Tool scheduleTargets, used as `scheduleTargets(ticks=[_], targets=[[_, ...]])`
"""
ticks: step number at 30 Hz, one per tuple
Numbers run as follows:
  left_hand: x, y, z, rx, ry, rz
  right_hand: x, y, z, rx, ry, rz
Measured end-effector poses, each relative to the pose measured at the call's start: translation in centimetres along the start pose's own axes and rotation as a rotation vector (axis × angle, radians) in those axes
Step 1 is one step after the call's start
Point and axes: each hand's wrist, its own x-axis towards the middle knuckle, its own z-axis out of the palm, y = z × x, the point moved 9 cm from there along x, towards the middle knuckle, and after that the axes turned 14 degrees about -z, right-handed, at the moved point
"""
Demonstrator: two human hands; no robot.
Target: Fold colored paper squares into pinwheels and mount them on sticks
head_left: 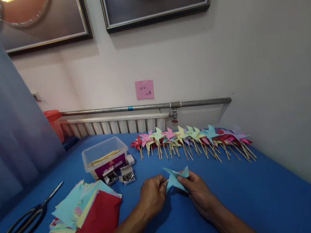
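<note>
Sharply pointed blue paper pinwheel (173, 180).

Pinwheel (173, 180) in right grip (199, 192): light blue | desk (260, 190): plain blue | top sheet (104, 214), left of grip: red | note (145, 89): pink

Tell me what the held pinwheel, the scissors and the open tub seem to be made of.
Held pinwheel: probably matte paper, being thin, with shine-free folded points.
Scissors: likely steel blades, from their grey metallic look; dark handles, perhaps plastic or rubber-coated.
Open tub: clear, smooth plastic, apparently, since its walls are see-through.
</note>
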Motion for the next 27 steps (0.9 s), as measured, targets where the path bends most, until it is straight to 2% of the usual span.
scheduleTargets(ticks=[10,17,27], targets=[[-0.2,0.05,0.28,-0.055,-0.028,-0.057,0.07,0.23,-0.01,-0.01,-0.022,-0.025],[-0.22,-0.28,0.21,-0.06,0.008,-0.097,-0.03,0.38,0.21,0.012,-0.023,-0.023],[-0.16,-0.27,0.54,-0.112,-0.017,-0.094,0.23,0.91,-0.32,0.002,0.013,-0.044]])
